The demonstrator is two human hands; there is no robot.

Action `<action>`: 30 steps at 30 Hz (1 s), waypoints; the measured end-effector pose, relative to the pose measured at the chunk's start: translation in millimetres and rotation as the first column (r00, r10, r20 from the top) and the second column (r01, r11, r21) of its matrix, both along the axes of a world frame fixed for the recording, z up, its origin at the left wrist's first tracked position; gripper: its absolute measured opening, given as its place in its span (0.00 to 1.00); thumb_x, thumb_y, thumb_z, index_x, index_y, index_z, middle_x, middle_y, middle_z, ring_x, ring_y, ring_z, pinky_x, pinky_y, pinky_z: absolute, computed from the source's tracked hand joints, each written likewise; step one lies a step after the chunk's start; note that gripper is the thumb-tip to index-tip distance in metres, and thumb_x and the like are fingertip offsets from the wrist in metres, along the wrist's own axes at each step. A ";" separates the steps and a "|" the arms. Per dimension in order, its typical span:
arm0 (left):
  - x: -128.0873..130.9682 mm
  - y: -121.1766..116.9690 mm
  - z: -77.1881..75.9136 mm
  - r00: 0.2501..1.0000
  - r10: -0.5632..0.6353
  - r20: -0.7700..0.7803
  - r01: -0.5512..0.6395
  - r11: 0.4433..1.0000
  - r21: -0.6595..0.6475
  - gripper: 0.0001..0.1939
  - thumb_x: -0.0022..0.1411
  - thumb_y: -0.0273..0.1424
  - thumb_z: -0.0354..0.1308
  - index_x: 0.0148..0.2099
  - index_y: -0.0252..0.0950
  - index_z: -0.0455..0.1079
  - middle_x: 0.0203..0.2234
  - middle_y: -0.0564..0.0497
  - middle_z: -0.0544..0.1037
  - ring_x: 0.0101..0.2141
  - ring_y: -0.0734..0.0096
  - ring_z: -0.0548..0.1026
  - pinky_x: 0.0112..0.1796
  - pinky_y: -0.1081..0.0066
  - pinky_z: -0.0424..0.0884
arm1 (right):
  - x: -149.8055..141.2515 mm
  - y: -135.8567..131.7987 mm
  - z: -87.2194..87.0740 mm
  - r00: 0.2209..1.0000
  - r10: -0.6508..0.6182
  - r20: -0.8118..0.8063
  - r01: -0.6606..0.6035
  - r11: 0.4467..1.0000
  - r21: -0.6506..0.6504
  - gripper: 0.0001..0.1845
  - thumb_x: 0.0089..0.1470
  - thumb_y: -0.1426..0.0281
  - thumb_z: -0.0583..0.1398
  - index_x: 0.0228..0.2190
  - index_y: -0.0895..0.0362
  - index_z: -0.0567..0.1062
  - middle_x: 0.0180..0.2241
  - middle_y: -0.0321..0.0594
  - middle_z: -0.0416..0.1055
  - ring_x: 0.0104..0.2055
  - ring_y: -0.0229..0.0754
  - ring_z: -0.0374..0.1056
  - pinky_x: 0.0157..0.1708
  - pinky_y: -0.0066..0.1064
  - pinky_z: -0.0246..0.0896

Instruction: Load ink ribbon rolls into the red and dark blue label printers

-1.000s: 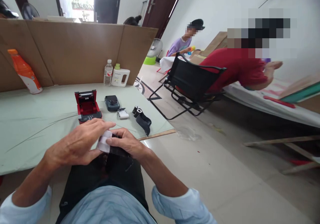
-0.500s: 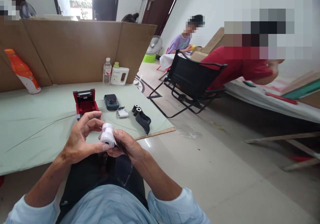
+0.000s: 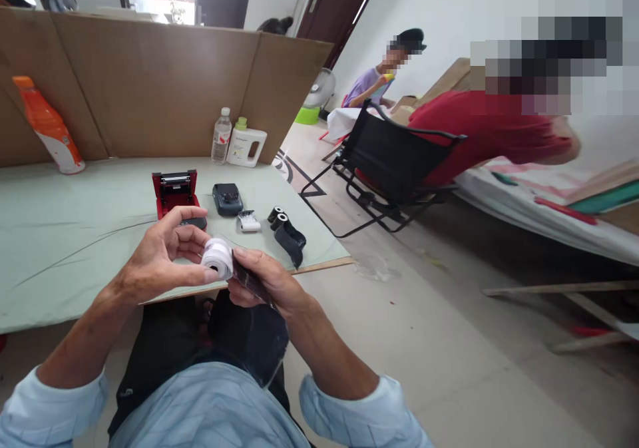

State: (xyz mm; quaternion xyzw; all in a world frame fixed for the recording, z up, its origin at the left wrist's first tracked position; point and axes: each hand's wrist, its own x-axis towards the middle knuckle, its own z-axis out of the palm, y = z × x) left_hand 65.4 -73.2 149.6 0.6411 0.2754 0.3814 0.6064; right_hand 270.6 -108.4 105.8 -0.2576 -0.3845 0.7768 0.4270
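Between the thumb and fingers of my left hand [image 3: 150, 258] is a white paper roll [image 3: 217, 257], its hollow core facing me. My right hand [image 3: 272, 281] pinches a dark, shiny film strip [image 3: 262, 345] close against the roll's right side. The strip's loose end hangs down over my lap. Just beyond my left fingers, a small red printer [image 3: 174, 192] stands on the table with its lid up; the hand partly covers its front. Right of it lie a dark boxy device [image 3: 227, 199], a small white piece [image 3: 248, 222] and a black ribbon [image 3: 289, 241] with two cores.
A cardboard screen [image 3: 164, 88] stands along the back of the green-covered table [image 3: 60, 235]. Before it are an orange bottle [image 3: 52, 128], a clear water bottle [image 3: 221, 136] and a white jug [image 3: 246, 145]. To the right, a person in red sits on a black folding chair [image 3: 394, 148].
The film strip is turned outward and more of it shows below my right hand. Both hands still hold on, the roll turned slightly more towards me. The camera view has shifted a little.
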 end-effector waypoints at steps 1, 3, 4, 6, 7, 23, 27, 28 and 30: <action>-0.3 0.4 -0.4 1.000 -0.004 -0.001 0.004 1.000 -0.002 0.41 0.46 0.30 0.79 0.60 0.37 0.65 0.38 0.49 0.82 0.39 0.62 0.82 0.43 0.61 0.78 | 0.4 0.2 0.6 1.000 0.006 -0.005 -0.006 1.000 0.003 0.27 0.52 0.49 0.71 0.25 0.59 0.73 0.13 0.28 0.63 0.13 0.28 0.50 0.13 0.22 0.44; -0.8 1.1 -1.7 1.000 -0.011 -0.001 0.011 1.000 -0.003 0.42 0.46 0.29 0.79 0.60 0.37 0.64 0.38 0.49 0.82 0.39 0.62 0.82 0.42 0.62 0.78 | 0.6 0.5 1.1 1.000 0.023 -0.003 -0.023 1.000 0.002 0.27 0.53 0.49 0.71 0.25 0.58 0.72 0.13 0.26 0.61 0.13 0.28 0.49 0.13 0.22 0.43; -1.1 1.4 -2.2 1.000 -0.012 -0.004 0.012 1.000 -0.004 0.42 0.45 0.29 0.79 0.60 0.37 0.64 0.38 0.49 0.82 0.39 0.62 0.82 0.43 0.62 0.78 | 0.5 0.5 1.0 1.000 0.030 0.002 -0.030 1.000 0.001 0.27 0.53 0.49 0.71 0.25 0.58 0.72 0.13 0.26 0.61 0.13 0.28 0.49 0.13 0.22 0.43; -1.9 2.0 -2.4 1.000 -0.014 -0.016 0.014 1.000 -0.003 0.43 0.45 0.29 0.79 0.60 0.38 0.64 0.38 0.49 0.82 0.39 0.63 0.82 0.43 0.62 0.78 | 0.0 0.3 0.1 0.999 0.033 0.012 -0.033 0.999 -0.001 0.27 0.53 0.48 0.71 0.26 0.58 0.71 0.13 0.26 0.60 0.13 0.28 0.49 0.13 0.22 0.42; -2.3 2.3 -2.0 1.000 -0.018 -0.025 0.018 1.000 0.002 0.42 0.45 0.29 0.79 0.60 0.38 0.64 0.38 0.50 0.82 0.39 0.64 0.81 0.43 0.62 0.78 | -0.3 0.2 -0.4 0.999 0.033 0.016 -0.033 0.999 0.000 0.26 0.53 0.48 0.70 0.26 0.57 0.71 0.13 0.25 0.60 0.13 0.28 0.48 0.14 0.22 0.42; -4.1 5.5 14.0 0.967 -0.074 -0.242 0.133 0.962 0.239 0.40 0.45 0.26 0.75 0.60 0.40 0.65 0.38 0.51 0.80 0.39 0.63 0.79 0.44 0.63 0.75 | -17.2 -8.3 -14.7 0.998 0.059 0.007 -0.059 0.998 0.024 0.34 0.52 0.39 0.67 0.27 0.60 0.76 0.20 0.35 0.73 0.13 0.27 0.49 0.13 0.24 0.42; -5.1 2.2 24.2 0.860 -0.018 -0.511 0.289 0.842 0.456 0.40 0.47 0.25 0.70 0.62 0.41 0.65 0.41 0.49 0.80 0.40 0.60 0.79 0.43 0.62 0.75 | -15.9 -4.9 -18.5 0.992 0.032 0.118 -0.029 0.999 -0.026 0.32 0.47 0.43 0.72 0.25 0.60 0.75 0.18 0.34 0.70 0.15 0.29 0.56 0.15 0.22 0.47; -5.4 0.4 27.5 0.817 0.015 -0.576 0.343 0.790 0.508 0.38 0.48 0.23 0.68 0.62 0.41 0.66 0.43 0.48 0.80 0.42 0.58 0.79 0.44 0.61 0.75 | -15.3 -3.6 -19.2 0.987 0.023 0.162 -0.018 0.999 -0.031 0.31 0.45 0.45 0.74 0.25 0.60 0.76 0.18 0.34 0.71 0.17 0.30 0.59 0.17 0.22 0.52; -5.4 -2.9 31.7 0.761 0.069 -0.645 0.423 0.701 0.574 0.36 0.51 0.20 0.63 0.63 0.40 0.67 0.48 0.44 0.80 0.48 0.54 0.78 0.49 0.58 0.74 | -15.0 -2.0 -21.1 0.978 -0.012 0.210 0.016 1.000 -0.021 0.29 0.43 0.48 0.76 0.26 0.60 0.77 0.20 0.35 0.72 0.20 0.31 0.63 0.21 0.22 0.57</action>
